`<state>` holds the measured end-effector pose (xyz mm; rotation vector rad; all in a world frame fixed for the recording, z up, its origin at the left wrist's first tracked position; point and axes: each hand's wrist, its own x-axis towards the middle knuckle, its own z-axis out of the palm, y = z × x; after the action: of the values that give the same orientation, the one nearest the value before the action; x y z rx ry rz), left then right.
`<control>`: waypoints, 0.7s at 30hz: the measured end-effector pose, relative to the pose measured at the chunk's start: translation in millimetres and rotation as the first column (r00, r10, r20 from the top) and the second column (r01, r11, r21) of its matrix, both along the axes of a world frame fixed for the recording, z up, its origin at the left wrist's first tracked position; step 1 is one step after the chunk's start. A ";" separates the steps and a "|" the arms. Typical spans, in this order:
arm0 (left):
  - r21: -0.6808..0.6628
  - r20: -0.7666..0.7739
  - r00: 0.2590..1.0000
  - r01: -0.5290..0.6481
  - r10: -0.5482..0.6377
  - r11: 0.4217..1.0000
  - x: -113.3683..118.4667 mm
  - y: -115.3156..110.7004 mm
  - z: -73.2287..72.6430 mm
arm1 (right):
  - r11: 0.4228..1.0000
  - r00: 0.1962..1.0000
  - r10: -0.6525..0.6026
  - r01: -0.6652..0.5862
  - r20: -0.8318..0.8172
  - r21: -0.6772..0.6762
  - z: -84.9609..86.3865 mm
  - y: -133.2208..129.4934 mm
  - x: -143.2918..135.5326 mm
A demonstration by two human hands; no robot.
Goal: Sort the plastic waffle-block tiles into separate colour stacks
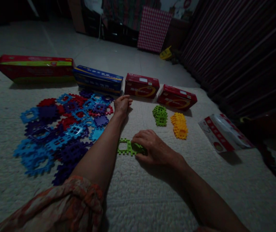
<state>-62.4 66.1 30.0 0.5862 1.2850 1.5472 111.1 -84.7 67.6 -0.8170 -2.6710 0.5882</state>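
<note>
My right hand (149, 146) curls its fingers over green interlocking plastic tiles, partly hidden under the palm. One green square-holed tile (123, 147) shows to the left of the fingers, flat on the pale quilted cover. My left hand (122, 104) reaches forward past the right one, its fingers curled in; whatever may be inside them is hidden. Beside my left forearm lies a spread pile of blue, purple and red interlocking tiles (75, 130). A small stack of green tiles (160, 115) and a stack of yellow tiles (179, 125) lie beyond my right hand.
Across the back stand a long red-and-green box (38, 69), a blue box (98, 80) and two red boxes (141, 85). On the right is a red-and-white box (224, 132). Dark curtains (224, 48) hang beyond the right side of the quilted cover (138, 199).
</note>
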 end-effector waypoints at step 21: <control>-0.002 0.004 1.000 -0.011 0.011 1.000 2.4 -3.2 4.6 | 0.856 0.899 -0.361 0.425 -0.250 0.294 -10.1 57.3 73.5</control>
<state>-60.0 62.9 34.6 0.5750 1.2883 1.5548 184.6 -27.4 57.6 -1.1007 -2.2452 0.0850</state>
